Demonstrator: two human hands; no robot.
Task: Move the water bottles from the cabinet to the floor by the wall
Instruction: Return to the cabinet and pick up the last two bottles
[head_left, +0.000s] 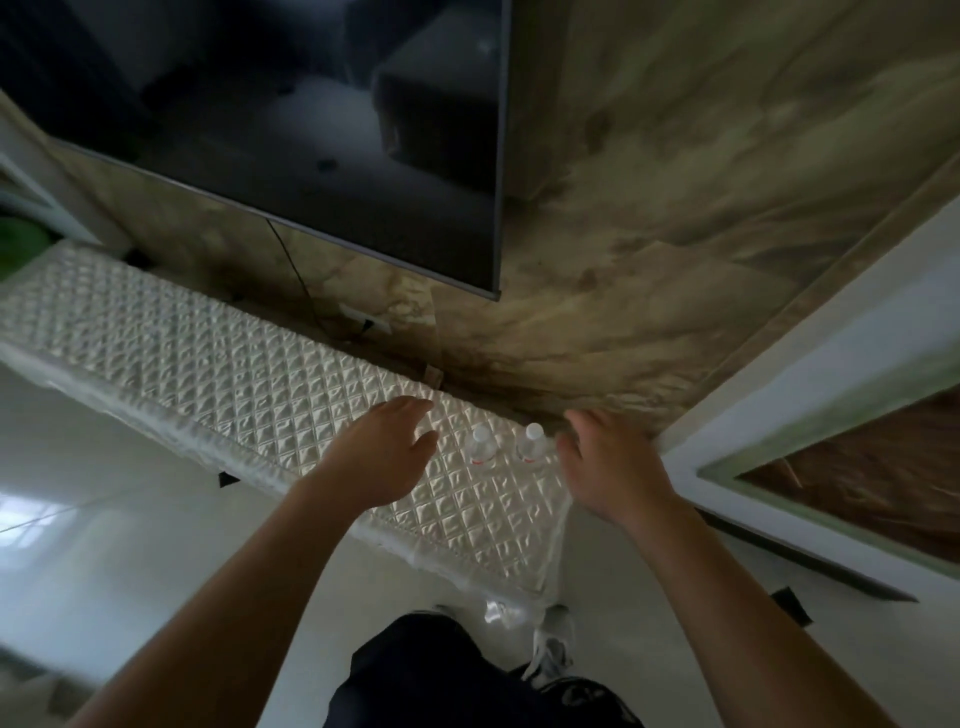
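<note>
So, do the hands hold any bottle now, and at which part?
Nothing is held. The left hand and right hand are open, either side of the two bottles standing on the cabinet.

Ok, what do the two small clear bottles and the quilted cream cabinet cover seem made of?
Two small clear bottles: likely plastic, see-through, with white caps. Quilted cream cabinet cover: probably satin-like fabric, glossy, stitched in puffed diamonds.
</note>
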